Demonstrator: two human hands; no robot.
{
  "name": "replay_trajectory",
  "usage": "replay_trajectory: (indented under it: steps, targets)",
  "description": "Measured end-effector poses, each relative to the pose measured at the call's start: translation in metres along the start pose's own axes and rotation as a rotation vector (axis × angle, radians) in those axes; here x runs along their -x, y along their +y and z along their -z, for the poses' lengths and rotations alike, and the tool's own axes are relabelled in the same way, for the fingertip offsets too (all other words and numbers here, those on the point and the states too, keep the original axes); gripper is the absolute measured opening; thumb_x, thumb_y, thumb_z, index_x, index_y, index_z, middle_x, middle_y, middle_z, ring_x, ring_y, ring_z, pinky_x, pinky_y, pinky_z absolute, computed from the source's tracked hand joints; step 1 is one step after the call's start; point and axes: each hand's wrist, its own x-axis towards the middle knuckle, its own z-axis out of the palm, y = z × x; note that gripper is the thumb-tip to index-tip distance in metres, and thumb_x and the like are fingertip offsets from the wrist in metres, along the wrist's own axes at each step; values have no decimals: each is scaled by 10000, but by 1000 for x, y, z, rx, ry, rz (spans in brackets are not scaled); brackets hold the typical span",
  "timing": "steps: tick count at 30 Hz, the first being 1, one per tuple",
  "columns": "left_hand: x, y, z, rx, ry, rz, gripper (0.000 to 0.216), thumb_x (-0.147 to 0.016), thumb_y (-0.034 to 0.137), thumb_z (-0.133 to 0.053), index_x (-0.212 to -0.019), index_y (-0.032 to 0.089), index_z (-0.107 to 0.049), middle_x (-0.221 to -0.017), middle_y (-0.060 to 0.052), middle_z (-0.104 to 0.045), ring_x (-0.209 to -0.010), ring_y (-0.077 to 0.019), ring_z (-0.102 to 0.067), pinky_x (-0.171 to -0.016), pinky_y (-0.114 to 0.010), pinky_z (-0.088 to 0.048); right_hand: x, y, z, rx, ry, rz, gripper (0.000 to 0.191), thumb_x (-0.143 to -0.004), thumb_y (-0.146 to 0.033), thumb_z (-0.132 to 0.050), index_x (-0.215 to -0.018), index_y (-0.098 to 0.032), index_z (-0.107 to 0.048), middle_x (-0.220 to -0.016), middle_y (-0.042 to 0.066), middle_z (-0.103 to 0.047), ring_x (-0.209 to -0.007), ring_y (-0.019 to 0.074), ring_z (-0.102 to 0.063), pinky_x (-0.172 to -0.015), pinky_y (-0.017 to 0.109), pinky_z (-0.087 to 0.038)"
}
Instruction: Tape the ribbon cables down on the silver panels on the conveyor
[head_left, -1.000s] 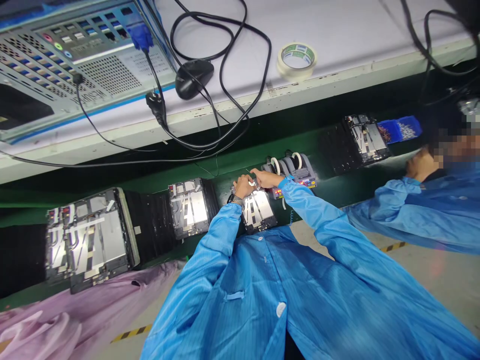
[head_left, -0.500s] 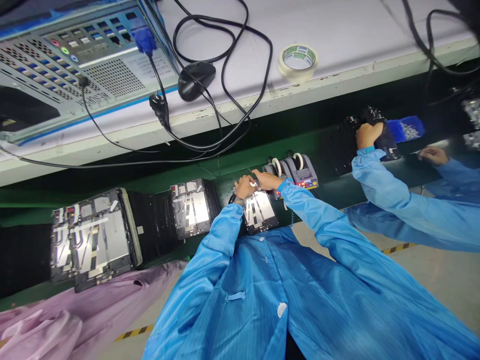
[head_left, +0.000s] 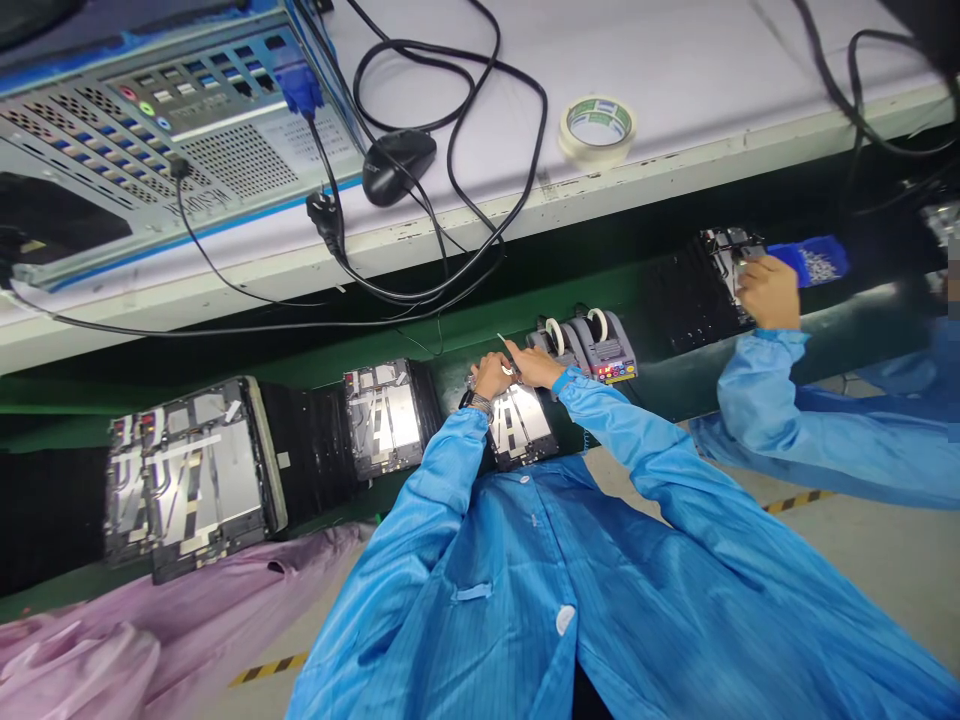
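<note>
My left hand (head_left: 492, 376), with a wristwatch (head_left: 480, 406), and my right hand (head_left: 534, 365) meet above a dark-framed tablet panel (head_left: 523, 428) with silver foil and black strips. My left fingers pinch a small white piece (head_left: 507, 370). Thin metal tweezers (head_left: 501, 341) stick out at my right fingertips, though the small parts are hard to make out. Blue anti-static sleeves cover both arms. Further panels (head_left: 382, 418) lie on the black belt (head_left: 311, 450) to the left. A co-worker's hand (head_left: 771, 292) rests on another panel (head_left: 726, 262).
Twin grey tape dispensers (head_left: 592, 343) stand just beyond my right hand. Above them, a white bench holds a computer case (head_left: 187, 130), black mouse (head_left: 397, 168), tape roll (head_left: 598, 130) and loose cables. A blue bin (head_left: 814, 262) sits at far right; pink cloth (head_left: 150, 620) lies lower left.
The co-worker's arm has reached up and right onto the far panel near the blue bin. My hands have barely moved. The whole view has shifted slightly.
</note>
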Motion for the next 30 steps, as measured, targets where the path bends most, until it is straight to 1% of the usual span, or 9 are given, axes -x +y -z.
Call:
replay_trajectory:
  steps: [4, 9, 11, 13, 15, 18, 21, 24, 30]
  targets:
    - [1, 1, 1, -6, 1, 0, 272, -806, 324, -834, -928, 242, -606, -1221, -49, -644, -1257, -283, -546, -1055, -437, -326, -5, 5, -8, 37, 54, 17, 881, -866, -186, -754, -1591, -79, -265, -1165, 212, -753, -1161, 367, -699, -1021, 450, -431]
    - [2, 1, 1, -16, -7, 2, 281, -810, 357, -836, -929, 245, -607, -1219, -45, -642, -1251, -282, -544, -1054, -436, -326, -9, 26, -9, 21, 151, 22, 1031, -768, -269, -894, -1589, -100, -295, -1289, 234, -678, -1185, 380, -655, -989, 451, -470]
    - [2, 2, 1, -13, -2, 3, 273, -817, 364, -829, -921, 243, -608, -1220, -47, -641, -1258, -282, -539, -1060, -438, -324, -6, 36, -8, -10, 220, 37, 1025, -763, -256, -896, -1585, -101, -304, -1293, 222, -667, -1203, 373, -634, -1007, 456, -465]
    - [3, 2, 1, -8, 4, 4, 265, -820, 356, -826, -918, 242, -608, -1221, -46, -642, -1259, -277, -538, -1070, -442, -318, 1, 42, -10, -55, 342, 29, 922, -823, -213, -826, -1583, -99, -316, -1278, 205, -667, -1211, 363, -617, -1032, 465, -453]
    - [3, 3, 1, -8, 5, 11, 262, -819, 346, -826, -919, 244, -606, -1224, -42, -643, -1257, -272, -540, -1081, -444, -311, 13, 42, -19, -108, 479, -9, 762, -910, -156, -679, -1583, -97, -327, -1249, 193, -676, -1193, 351, -611, -1040, 478, -450]
    - [3, 2, 2, -13, -2, 17, 263, -817, 341, -826, -921, 248, -604, -1221, -37, -647, -1252, -271, -544, -1082, -440, -312, 37, 29, -48, -177, 611, -27, 647, -966, -102, -473, -1598, -106, -331, -1232, 185, -692, -1164, 339, -607, -1039, 495, -458]
    - [3, 1, 1, -7, 9, 5, 261, -819, 345, -823, -910, 250, -598, -1209, -41, -650, -1245, -275, -552, -1062, -437, -328, 55, 12, -82, -203, 622, 53, 683, -965, -90, -401, -1638, -128, -289, -1342, 174, -672, -1273, 323, -563, -1088, 502, -437]
    - [4, -1, 0, 15, 29, -21, 261, -826, 357, -816, -900, 251, -590, -1198, -39, -649, -1240, -274, -557, -1057, -442, -332, 61, 2, -103, -195, 590, 61, 747, -942, -80, -390, -1670, -128, -229, -1472, 163, -608, -1422, 304, -463, -1172, 517, -373]
    - [6, 1, 1, 25, 17, -9, 264, -815, 335, -827, -893, 247, -591, -1194, -35, -638, -1263, -279, -539, -1069, -442, -319, 62, -5, -104, -205, 565, -84, 795, -919, -88, -394, -1682, -94, -174, -1573, 177, -517, -1530, 304, -342, -1237, 569, -277]
